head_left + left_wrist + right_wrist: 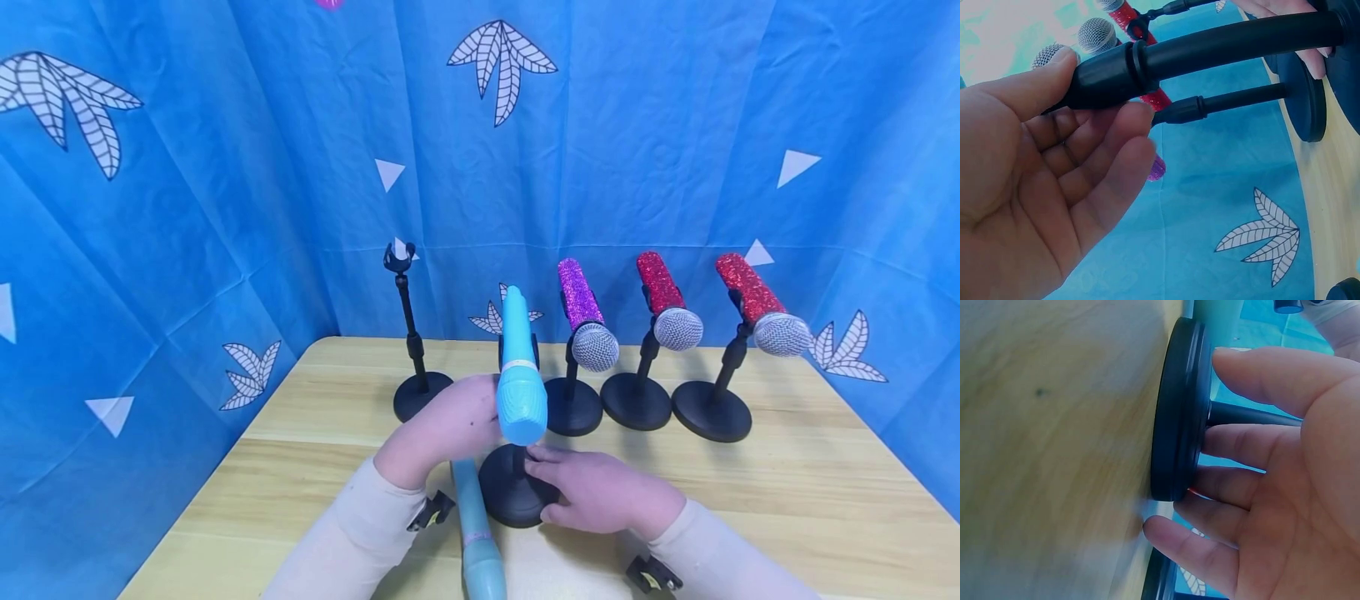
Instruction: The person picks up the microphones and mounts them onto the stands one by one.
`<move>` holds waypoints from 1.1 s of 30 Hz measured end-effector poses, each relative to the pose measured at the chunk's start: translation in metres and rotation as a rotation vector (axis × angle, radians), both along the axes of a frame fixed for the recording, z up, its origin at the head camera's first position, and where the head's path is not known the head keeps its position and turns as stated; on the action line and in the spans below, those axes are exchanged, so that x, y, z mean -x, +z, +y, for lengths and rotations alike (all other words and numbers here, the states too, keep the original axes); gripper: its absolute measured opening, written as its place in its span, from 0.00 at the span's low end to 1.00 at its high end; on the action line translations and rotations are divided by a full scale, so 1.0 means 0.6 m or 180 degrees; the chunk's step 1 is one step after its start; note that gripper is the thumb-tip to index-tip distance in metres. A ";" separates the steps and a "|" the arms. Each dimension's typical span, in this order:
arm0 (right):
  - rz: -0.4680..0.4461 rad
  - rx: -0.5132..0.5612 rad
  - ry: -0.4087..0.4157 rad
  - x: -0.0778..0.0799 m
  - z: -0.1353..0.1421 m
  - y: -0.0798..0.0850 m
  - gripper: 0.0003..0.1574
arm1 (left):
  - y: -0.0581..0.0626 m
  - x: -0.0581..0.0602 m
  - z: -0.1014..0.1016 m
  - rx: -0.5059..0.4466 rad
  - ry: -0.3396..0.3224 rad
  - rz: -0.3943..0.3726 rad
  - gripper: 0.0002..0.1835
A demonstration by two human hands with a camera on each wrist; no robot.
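My left hand [457, 421] is gripping a slim black stand with a round base [517, 500] high on its pole, my thumb lying along the collar and my fingers curling round the other side. My right hand [600, 492] is resting low, its fingers reaching fairly straight against the base, near the foot of the pole — touching, not clenching.

Straight ahead of me, on top of this stand, a light-blue tapered microphone [517, 367] is leaning with its textured head down toward me and its tail pointing up and away. A second light-blue microphone [475, 517] is lying on the pale wooden table [285, 483] between my forearms, just left of the base; its long axis is running away from me, head end closest, and my left arm is the nearer one.

As for holders, a bare black stand [409, 325] is standing beyond my left hand, its open clip [397, 265] carrying no microphone. To the right, three more stands are holding a glittery purple microphone [579, 296] and two glittery red ones [662, 283], all with silver mesh heads facing my way. Behind everything, a blue leaf-print curtain [637, 125] is hanging.
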State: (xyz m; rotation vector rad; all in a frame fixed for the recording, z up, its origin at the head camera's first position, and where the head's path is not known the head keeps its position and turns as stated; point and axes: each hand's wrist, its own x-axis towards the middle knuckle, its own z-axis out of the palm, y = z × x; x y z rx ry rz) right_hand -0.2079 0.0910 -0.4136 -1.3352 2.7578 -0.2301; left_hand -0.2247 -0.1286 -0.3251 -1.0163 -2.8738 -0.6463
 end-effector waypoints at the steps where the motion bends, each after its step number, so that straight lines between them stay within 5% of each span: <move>1: -0.0002 -0.0005 -0.0008 0.000 0.000 0.001 0.39 | 0.000 0.000 0.001 0.0046 0.0025 0.0062 0.08; 12: 0.0013 -0.0061 -0.0073 0.001 0.000 -0.001 0.38 | -0.001 0.000 0.005 0.0416 0.0048 0.0287 0.07; 33: -0.0015 0.0000 -0.0017 0.003 0.001 0.001 0.34 | -0.005 0.005 -0.004 0.0176 -0.0057 -0.0170 0.07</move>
